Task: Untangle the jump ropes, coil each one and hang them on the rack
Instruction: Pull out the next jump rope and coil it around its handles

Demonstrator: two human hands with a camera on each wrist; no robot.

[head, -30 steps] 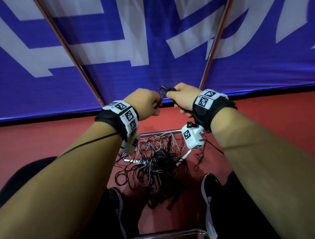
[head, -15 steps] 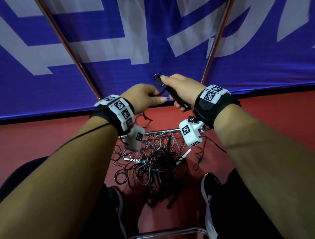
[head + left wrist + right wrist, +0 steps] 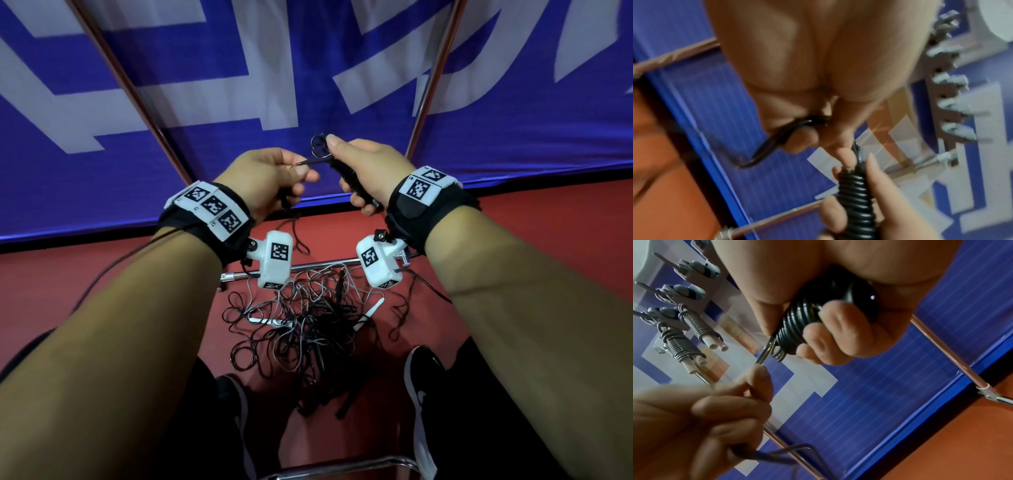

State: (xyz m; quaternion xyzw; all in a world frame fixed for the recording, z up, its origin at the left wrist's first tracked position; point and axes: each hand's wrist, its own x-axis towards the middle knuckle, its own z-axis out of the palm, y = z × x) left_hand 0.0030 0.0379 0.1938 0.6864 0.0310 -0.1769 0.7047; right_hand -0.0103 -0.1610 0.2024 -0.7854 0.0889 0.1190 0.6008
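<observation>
Right hand point(image 3: 368, 168) grips coiled black rope point(image 3: 797, 324) | left hand point(image 3: 263, 178) pinches its cord | hung coils: 2 point(image 3: 688, 334) (grey)

Both forearms reach forward, left hand point(image 3: 265, 178) and right hand point(image 3: 370, 168) raised close together, fingers curled.

Sports hall: red court floor point(image 3: 548, 222), blue banner point(image 3: 239, 51), rope rack point(image 3: 674, 293).
</observation>
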